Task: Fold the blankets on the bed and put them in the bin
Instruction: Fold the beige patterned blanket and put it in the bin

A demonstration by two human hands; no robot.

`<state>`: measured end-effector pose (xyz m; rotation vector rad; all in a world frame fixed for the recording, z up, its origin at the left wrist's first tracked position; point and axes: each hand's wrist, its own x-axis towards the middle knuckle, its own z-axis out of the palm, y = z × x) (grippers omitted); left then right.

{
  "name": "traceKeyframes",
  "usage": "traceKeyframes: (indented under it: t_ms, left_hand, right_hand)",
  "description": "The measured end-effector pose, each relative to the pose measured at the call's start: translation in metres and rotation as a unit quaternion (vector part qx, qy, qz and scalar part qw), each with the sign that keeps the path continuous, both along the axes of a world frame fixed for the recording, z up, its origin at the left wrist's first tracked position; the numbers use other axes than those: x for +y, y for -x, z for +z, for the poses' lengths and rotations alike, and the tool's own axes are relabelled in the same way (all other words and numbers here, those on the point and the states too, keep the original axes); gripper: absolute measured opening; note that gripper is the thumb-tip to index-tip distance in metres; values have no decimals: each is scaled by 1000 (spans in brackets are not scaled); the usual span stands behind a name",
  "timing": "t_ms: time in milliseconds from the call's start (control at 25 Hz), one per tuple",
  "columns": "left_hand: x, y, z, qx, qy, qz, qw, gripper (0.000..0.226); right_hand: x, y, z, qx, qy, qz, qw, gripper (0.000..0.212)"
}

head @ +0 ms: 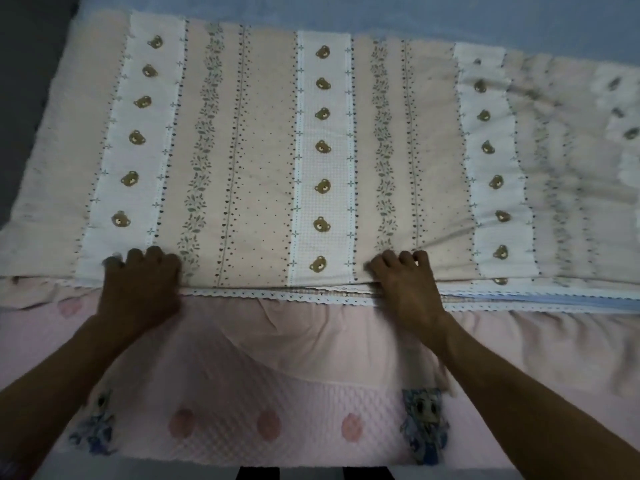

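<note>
A peach and white striped blanket (263,140) with small bear faces and leaf bands lies spread flat across the bed. Its near edge is doubled over, showing stacked layers and a white lace trim (277,295). My left hand (142,285) grips that near edge at the left, fingers curled over the top layer. My right hand (403,285) grips the same edge further right, fingers curled the same way. The blanket's right part is wrinkled. No bin is in view.
A pink quilted blanket (277,393) with pink blobs and cartoon figures lies under the striped one, toward me. Blue bedding (415,15) shows along the far side. A dark floor (20,81) lies past the bed's left edge.
</note>
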<state>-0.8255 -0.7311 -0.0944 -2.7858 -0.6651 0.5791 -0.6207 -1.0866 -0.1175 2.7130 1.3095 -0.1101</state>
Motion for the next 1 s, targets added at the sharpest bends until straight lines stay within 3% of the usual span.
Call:
traceKeyframes:
  t_ms: [160, 280, 520, 680, 760, 880, 1000]
  left_hand:
    - [-145, -81, 7, -140, 129, -156, 969, 24]
    - [-256, -148, 1, -186, 175, -221, 941, 22]
    - [-400, -253, -23, -187, 159, -206, 947, 34]
    - [-441, -274, -22, -200, 172, -220, 939, 26]
    - [-449, -252, -17, -205, 179, -232, 934, 35]
    - [-457, -250, -6, -176, 164, -212, 947, 38]
    - [-477, -284, -5, -131, 165, -218, 953, 29]
  right_hand:
    - [-46, -29, 13, 0, 31, -128, 991, 45]
    - [-111, -75, 9, -11, 49, -210, 976, 46]
    - [-277, -162, -1, -81, 12, -217, 973, 23]
    - [-347, -180, -5, -48, -45, -126, 990, 24]
    - [-363, -160, -9, -47, -82, -85, 992, 18]
    - [-364, -167, -10, -52, -121, -102, 986, 18]
    - [-380, -195, -6, -34, -43, -188, 981, 34]
